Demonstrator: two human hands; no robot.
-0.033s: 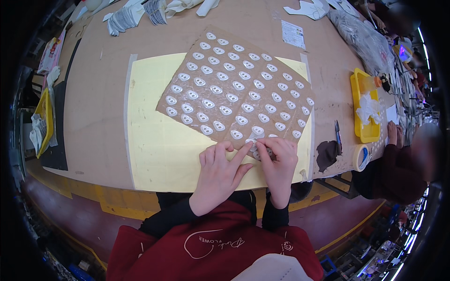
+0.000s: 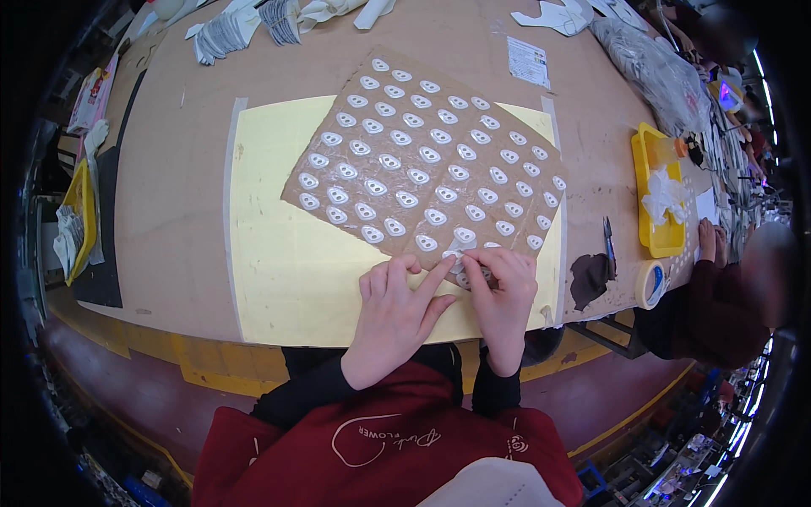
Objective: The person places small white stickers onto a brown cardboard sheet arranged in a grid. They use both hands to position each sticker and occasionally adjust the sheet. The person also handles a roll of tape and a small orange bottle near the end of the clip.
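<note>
A brown board lies aslant on a pale yellow sheet, carrying rows of small white rounded patches, each with two dark spots. At its near corner, my right hand pinches a small thin white piece between thumb and forefinger. My left hand reaches to the same spot, its index fingertip touching beside that piece. The left thumb stands apart and the other fingers are bent loosely, with nothing seen in them. Some patches near the corner are partly covered by my fingers.
On the right stand a yellow tray with crumpled white material, a tape roll, a dark cloth scrap and a pen-like tool. Another person's hand rests near that edge. Bundled white pieces lie at the back left.
</note>
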